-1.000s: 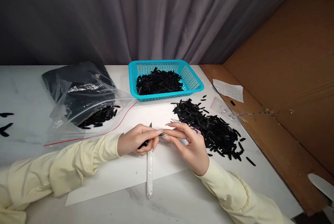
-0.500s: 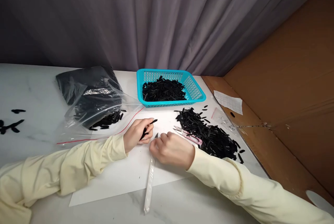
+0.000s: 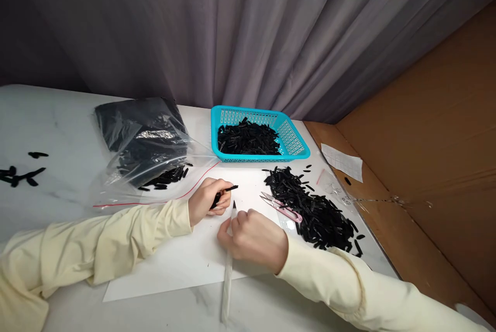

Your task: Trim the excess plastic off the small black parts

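My left hand [image 3: 207, 198] is closed on several small black strips [image 3: 215, 199]. One black strip [image 3: 232, 188] sticks out to the right, pinched between thumb and forefinger. My right hand [image 3: 256, 236] is wrapped round a long, slim white tool [image 3: 227, 290]. Its dark pointed tip [image 3: 234, 205] rises above the fingers, just below the pinched strip and apart from it; its white end hangs down towards me. A sheet of white paper [image 3: 155, 275] lies under both hands. Pink thread snips [image 3: 284, 209] lie beyond my right hand, against a heap of black strips [image 3: 318, 213].
A turquoise basket [image 3: 267, 158] of black strips stands at the back. Left of it lies a clear zip bag [image 3: 116, 187] with black contents, some loose near its mouth. More black pieces [image 3: 23, 177] lie far left. A paper slip [image 3: 343, 161] and cardboard wall [image 3: 434, 167] are at right.
The whole view has shifted slightly. My right hand and the white tool have drawn a little down and away from my left hand, showing more of the dark tip.
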`<state>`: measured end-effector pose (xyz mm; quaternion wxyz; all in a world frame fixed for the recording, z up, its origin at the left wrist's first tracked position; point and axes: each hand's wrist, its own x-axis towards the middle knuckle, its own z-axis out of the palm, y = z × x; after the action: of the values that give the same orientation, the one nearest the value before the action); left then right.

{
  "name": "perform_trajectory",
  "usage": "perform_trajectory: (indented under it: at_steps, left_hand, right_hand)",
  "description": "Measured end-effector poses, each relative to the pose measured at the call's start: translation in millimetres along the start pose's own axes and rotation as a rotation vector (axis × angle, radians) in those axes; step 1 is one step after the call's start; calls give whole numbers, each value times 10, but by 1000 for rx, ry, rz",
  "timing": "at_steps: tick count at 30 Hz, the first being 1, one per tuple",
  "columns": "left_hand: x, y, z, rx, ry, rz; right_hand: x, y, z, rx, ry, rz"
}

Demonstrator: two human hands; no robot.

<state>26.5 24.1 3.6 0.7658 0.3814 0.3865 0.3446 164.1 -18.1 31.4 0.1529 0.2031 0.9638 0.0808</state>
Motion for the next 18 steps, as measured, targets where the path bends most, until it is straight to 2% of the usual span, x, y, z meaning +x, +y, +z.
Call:
perform_trajectory:
  at_steps: [3,6,11,13,18]
  left_hand:
    - [-12,-2,-4,8,-2,22]
    - [-23,-13,-9,12,-14,41]
    - [-33,-13,-18,13,-44,59]
    - [-35,-7,-23,19,-53,59]
    - [-38,4,-31,36,-74,49]
  right_hand:
    - [-56,60,37,18,70,-35]
    - [-226,116,57,175,234,-12]
    - [-453,153,61,648,500,215]
    - [-471,170,68,889,492,318]
    - [-429,277,100,1626,305,525]
